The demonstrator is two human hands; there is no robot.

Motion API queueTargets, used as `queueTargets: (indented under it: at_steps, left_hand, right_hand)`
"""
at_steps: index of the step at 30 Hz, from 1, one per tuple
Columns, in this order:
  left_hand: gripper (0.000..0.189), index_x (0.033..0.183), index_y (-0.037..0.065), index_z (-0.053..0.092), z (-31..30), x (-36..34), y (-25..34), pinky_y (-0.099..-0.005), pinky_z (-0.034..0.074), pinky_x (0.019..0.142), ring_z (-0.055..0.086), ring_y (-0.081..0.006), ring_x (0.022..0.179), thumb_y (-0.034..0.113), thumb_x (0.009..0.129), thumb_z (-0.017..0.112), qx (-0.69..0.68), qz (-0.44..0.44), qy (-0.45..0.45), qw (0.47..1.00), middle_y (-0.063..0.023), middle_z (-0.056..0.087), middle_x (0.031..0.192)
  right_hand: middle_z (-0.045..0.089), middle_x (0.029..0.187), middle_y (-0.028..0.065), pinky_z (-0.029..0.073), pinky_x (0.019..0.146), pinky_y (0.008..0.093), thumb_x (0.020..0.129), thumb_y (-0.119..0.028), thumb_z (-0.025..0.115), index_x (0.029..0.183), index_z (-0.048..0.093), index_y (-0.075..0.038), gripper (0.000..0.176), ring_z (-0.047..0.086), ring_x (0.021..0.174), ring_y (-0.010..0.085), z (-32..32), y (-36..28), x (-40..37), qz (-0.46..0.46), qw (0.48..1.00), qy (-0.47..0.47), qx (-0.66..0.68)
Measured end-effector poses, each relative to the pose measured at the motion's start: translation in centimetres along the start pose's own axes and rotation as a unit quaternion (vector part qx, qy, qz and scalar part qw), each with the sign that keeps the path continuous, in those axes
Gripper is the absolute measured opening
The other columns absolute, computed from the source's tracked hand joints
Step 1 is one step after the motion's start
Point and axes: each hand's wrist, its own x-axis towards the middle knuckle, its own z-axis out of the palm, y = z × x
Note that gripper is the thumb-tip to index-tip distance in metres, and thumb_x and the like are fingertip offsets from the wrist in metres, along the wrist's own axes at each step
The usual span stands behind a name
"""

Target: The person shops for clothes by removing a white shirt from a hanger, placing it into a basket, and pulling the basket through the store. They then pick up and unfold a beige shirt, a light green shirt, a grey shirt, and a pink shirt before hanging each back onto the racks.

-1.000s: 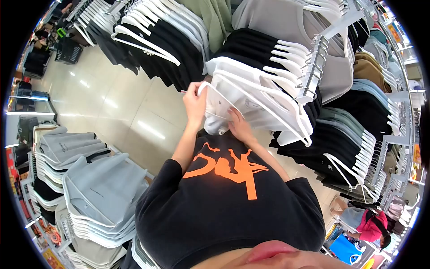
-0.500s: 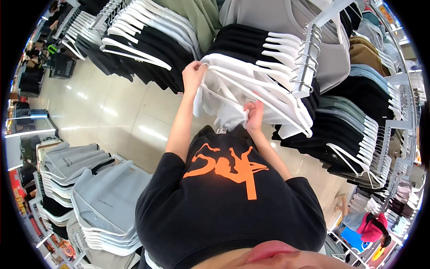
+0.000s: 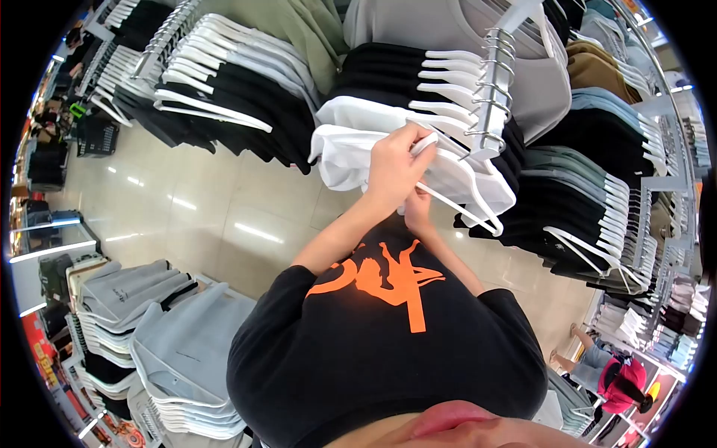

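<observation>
Left hand: the left hand (image 3: 399,163) has moved from the far shoulder of the white shirt (image 3: 340,163) over towards the rail, and its fingers are now closed on a white piece, shirt edge or hanger, I can't tell which.
Right hand: the right hand (image 3: 418,209) sits just below, partly behind the left wrist, fingers curled by the white hanger (image 3: 464,212); I can't see how firmly they grip.
White shirt: it's in front of the person at the end of the rail, thin, soft and rumpled, its near part now bunched up and draped left, where half a second ago it was stretched between the hands.
Rail: the rail (image 3: 488,134) is shiny metal with wire hooks crowded along it; smooth white hangers carry black shirts (image 3: 381,67) beside the white one.
Black T-shirt: the person's black T-shirt (image 3: 388,366) has a flat orange print (image 3: 392,284) of curving shapes, its lower left now partly covered by the arm.
Writing: the grey-blue shirt (image 3: 175,347) at lower left bears a small dark line, too small to read.
Bystander: a person in a pink top (image 3: 624,384) stands at lower right.
</observation>
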Motion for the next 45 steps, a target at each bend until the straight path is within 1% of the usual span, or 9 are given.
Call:
queueTargets:
  at_steps: [6,13,18,21,25,30,36,42,45]
  left_hand:
    - [0.021,0.092,0.002,0.052,3.4,-1.4,2.0,-0.0347,0.046,0.055,0.057,-0.0275,0.061,0.007,0.072,0.055,0.105,0.102,-0.021,0.989,-0.0111,0.057,0.076]
    - [0.032,0.092,0.003,0.052,4.6,-2.4,2.1,-0.0324,0.044,0.044,0.055,-0.023,0.055,0.023,0.069,0.063,0.258,0.166,0.001,0.952,-0.0067,0.051,0.077]
    - [0.029,0.087,0.006,0.053,4.9,-2.2,1.9,-0.0319,0.044,0.044,0.057,-0.0225,0.056,0.026,0.069,0.064,0.2,0.122,-0.015,0.972,-0.0048,0.052,0.078]
    - [0.028,0.084,0.004,0.052,4.8,-1.7,2.0,-0.0325,0.043,0.044,0.057,-0.0231,0.055,0.025,0.07,0.063,0.182,0.11,-0.021,0.977,-0.0053,0.052,0.078]
    - [0.029,0.083,0.003,0.052,4.9,-1.7,1.7,-0.0335,0.043,0.045,0.056,-0.0248,0.055,0.026,0.07,0.063,0.15,0.075,-0.058,0.984,-0.006,0.053,0.079]
    - [0.031,0.084,0.003,0.052,5.2,-1.2,0.9,-0.0333,0.043,0.045,0.056,-0.0253,0.054,0.028,0.071,0.064,0.167,0.103,-0.041,0.98,-0.0065,0.052,0.081]
    - [0.036,0.088,0.002,0.054,4.8,-1.2,0.8,-0.0318,0.043,0.045,0.055,-0.0236,0.054,0.031,0.069,0.065,0.203,0.107,-0.043,0.972,-0.0059,0.054,0.081]
    - [0.041,0.091,0.002,0.053,2.6,-0.2,1.0,-0.0289,0.042,0.048,0.052,-0.0183,0.053,0.032,0.067,0.068,0.17,0.119,-0.033,0.978,-0.0061,0.055,0.08]
    - [0.037,0.093,0.003,0.053,-0.5,1.0,-0.9,-0.0278,0.042,0.05,0.049,-0.0161,0.051,0.028,0.07,0.068,0.151,-0.018,-0.213,0.965,-0.0062,0.056,0.081]
  right_hand:
    - [0.057,0.08,0.005,0.042,0.065,0.0226,0.079,-0.013,0.056,0.098,0.052,-0.001,0.022,0.054,0.072,0.0114,1.1,-0.4,-0.7,-0.061,0.971,0.09,-0.215]
    - [0.055,0.072,0.005,0.041,0.06,0.0227,0.078,-0.013,0.053,0.102,0.045,-0.002,0.027,0.051,0.064,0.0116,0.5,-0.1,-1.2,-0.096,0.972,0.082,-0.199]
    - [0.054,0.067,0.0051,0.04,0.057,0.0227,0.077,-0.014,0.051,0.104,0.04,-0.003,0.031,0.05,0.057,0.0118,-2.6,-1.0,-1.8,-0.113,0.975,0.096,-0.166]
    - [0.053,0.063,0.0051,0.04,0.055,0.0228,0.077,-0.014,0.049,0.106,0.037,-0.003,0.033,0.049,0.054,0.0119,-8.1,-1.9,-3.2,-0.155,0.965,0.154,-0.147]
    - [0.05,0.054,0.0042,0.036,0.047,0.0222,0.074,-0.01,0.043,0.107,0.036,-0.002,0.035,0.046,0.046,0.0116,-15.8,-3.1,-3.9,-0.263,0.893,0.297,-0.213]
    - [0.045,0.047,0.0036,0.032,0.043,0.0195,0.077,-0.007,0.037,0.106,0.039,-0.004,0.029,0.042,0.041,0.0114,-15.6,-3.7,-5.7,-0.248,0.855,0.455,-0.006]
    - [0.045,0.046,0.0043,0.029,0.041,0.0175,0.079,-0.003,0.035,0.104,0.039,-0.003,0.025,0.042,0.039,0.0096,-12.6,-10.6,-7.1,-0.371,0.818,0.411,-0.152]
    - [0.049,0.049,0.0053,0.032,0.04,0.0196,0.079,0.008,0.037,0.093,0.05,0.003,0.019,0.042,0.04,0.0089,-7.6,-15.7,-4.2,-0.476,0.813,0.149,-0.301]
    - [0.05,0.051,0.0062,0.034,0.04,0.0207,0.074,0.012,0.041,0.087,0.056,0.004,0.021,0.047,0.041,0.0118,-4.9,-15.9,-2.2,-0.48,0.797,0.05,-0.363]
